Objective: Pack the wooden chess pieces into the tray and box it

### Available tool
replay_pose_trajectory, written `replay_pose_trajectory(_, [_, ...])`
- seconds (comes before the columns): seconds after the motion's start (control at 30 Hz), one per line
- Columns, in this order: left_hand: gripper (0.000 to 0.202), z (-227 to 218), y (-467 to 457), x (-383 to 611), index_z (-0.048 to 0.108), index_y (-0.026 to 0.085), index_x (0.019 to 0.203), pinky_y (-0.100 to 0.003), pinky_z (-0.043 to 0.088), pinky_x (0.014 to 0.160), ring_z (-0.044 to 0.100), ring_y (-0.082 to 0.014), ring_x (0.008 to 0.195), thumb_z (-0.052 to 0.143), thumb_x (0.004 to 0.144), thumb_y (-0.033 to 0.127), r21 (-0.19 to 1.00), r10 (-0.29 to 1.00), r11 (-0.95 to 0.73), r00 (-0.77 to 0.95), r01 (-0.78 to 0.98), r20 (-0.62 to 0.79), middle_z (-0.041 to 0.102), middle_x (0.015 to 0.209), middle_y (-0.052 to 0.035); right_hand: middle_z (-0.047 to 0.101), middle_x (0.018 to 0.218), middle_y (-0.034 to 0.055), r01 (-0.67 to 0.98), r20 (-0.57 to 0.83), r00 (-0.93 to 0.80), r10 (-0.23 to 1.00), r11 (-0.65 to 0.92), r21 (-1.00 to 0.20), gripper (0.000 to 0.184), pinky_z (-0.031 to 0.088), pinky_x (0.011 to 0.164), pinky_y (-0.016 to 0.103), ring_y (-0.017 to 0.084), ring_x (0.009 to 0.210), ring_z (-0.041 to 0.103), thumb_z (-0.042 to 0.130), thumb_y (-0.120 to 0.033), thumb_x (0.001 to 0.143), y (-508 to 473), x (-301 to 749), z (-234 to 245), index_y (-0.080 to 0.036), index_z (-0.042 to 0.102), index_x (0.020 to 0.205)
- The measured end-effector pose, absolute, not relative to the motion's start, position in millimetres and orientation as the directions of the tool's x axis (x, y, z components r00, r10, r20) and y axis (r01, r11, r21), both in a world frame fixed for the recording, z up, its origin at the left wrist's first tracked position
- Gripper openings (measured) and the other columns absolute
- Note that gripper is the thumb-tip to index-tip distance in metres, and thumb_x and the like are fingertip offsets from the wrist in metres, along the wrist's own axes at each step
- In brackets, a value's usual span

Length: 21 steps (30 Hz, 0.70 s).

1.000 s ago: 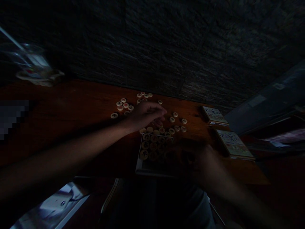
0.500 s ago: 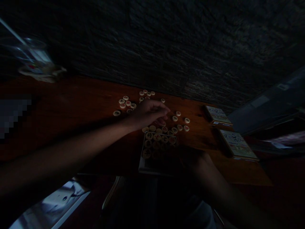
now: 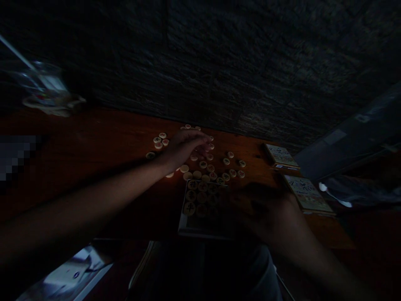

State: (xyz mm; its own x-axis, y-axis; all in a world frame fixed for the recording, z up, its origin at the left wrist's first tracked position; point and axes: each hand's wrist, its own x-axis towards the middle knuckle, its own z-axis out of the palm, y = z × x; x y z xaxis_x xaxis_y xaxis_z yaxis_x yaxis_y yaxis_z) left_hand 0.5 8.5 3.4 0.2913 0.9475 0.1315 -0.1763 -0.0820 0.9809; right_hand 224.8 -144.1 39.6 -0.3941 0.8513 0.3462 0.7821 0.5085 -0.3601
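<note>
My left hand (image 3: 187, 145) reaches over the scattered round Chinese chess pieces (image 3: 203, 164), its fingers stretched and slightly curved, with no piece plainly held. Below it, near the table's front edge, a shallow box (image 3: 200, 231) holds rows of pieces marked in black and red. More loose pieces lie along the box's far side, some blank side up. My right hand (image 3: 275, 213) is at the box's right side, in deep shadow. Its fingers are too dark to make out, and they hide the box's right part.
Two flat printed boxes (image 3: 308, 194) lie on the right of the wooden table (image 3: 103, 129). A plastic cup with a straw (image 3: 52, 85) stands at the far left. A dark stone wall (image 3: 200, 67) runs along the back. A white pictured surface (image 3: 67, 271) shows below left.
My left hand has drawn a little left, and several pieces now show between it and the box. My right hand has shifted right along the box. The view has tilted slightly.
</note>
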Motion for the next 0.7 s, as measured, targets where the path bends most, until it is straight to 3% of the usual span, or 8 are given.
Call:
replay_pose_trajectory(0.13, [0.018,3.8,27.9,-0.4,0.074,0.017,0.090,-0.025,0.055,0.063,0.071,-0.0146,0.066,0.065,0.086,0.032,0.969,0.981,-0.136,0.106,-0.207,0.161,0.077,0.081,-0.0060,0.084,0.090,0.0059,0.818,0.332,-0.182,0.926,0.330,-0.471,0.017,0.055,0.057,0.029,0.021,0.068,0.077,0.069,-0.029,0.090,-106.0,241.5,53.3,-0.023,0.084,0.090])
replay_pose_trajectory(0.23, [0.018,7.0,45.2,-1.8,0.072,0.018,0.090,-0.025,0.053,0.061,0.068,-0.0140,0.064,0.061,0.086,0.032,0.959,0.982,-0.181,0.008,-0.220,0.187,0.076,0.078,-0.0057,0.083,0.085,0.0080,0.763,0.326,-0.148,0.934,0.318,-0.563,0.025,0.051,0.057,0.029,0.022,0.068,0.074,0.065,-0.034,0.088,-66.1,253.9,56.8,-0.019,0.083,0.081])
replay_pose_trajectory(0.33, [0.017,15.9,63.8,-7.3,0.071,0.019,0.089,-0.024,0.050,0.059,0.067,-0.0141,0.062,0.062,0.085,0.033,0.952,0.977,-0.205,-0.099,-0.226,0.187,0.074,0.074,-0.0049,0.079,0.075,0.0061,0.685,0.355,-0.100,0.930,0.323,-0.653,0.019,0.047,0.057,0.027,0.019,0.066,0.069,0.066,-0.027,0.078,-28.4,261.5,55.1,-0.016,0.079,0.070])
replay_pose_trajectory(0.47, [0.021,34.9,94.6,-13.8,0.069,0.022,0.083,-0.024,0.047,0.056,0.065,-0.0131,0.061,0.063,0.086,0.041,0.941,0.958,-0.192,-0.261,-0.280,0.118,0.075,0.076,-0.0037,0.064,0.055,0.0007,0.602,0.333,-0.031,0.942,0.284,-0.747,0.017,0.034,0.048,0.023,0.011,0.050,0.050,0.066,-0.027,0.072,12.2,253.0,44.4,-0.016,0.072,0.061])
replay_pose_trajectory(0.57, [0.031,48.7,118.0,-8.1,0.066,0.025,0.086,-0.024,0.046,0.056,0.068,-0.0140,0.067,0.053,0.093,0.053,0.918,0.926,-0.213,-0.370,-0.334,0.080,0.075,0.077,-0.0017,0.066,0.058,0.0019,0.580,0.358,0.007,0.934,0.288,-0.762,0.024,0.035,0.049,0.023,0.011,0.049,0.049,0.064,-0.034,0.077,34.9,235.5,29.9,-0.015,0.072,0.066])
replay_pose_trajectory(0.7, [0.037,60.2,135.8,5.8,0.067,0.027,0.094,-0.025,0.043,0.056,0.066,-0.0140,0.064,0.052,0.094,0.061,0.901,0.919,-0.222,-0.388,-0.372,0.066,0.070,0.067,0.0005,0.075,0.071,0.0067,0.593,0.445,0.059,0.893,0.328,-0.736,0.029,0.043,0.056,0.026,0.015,0.060,0.062,0.058,-0.037,0.084,45.4,221.5,7.2,-0.015,0.075,0.074])
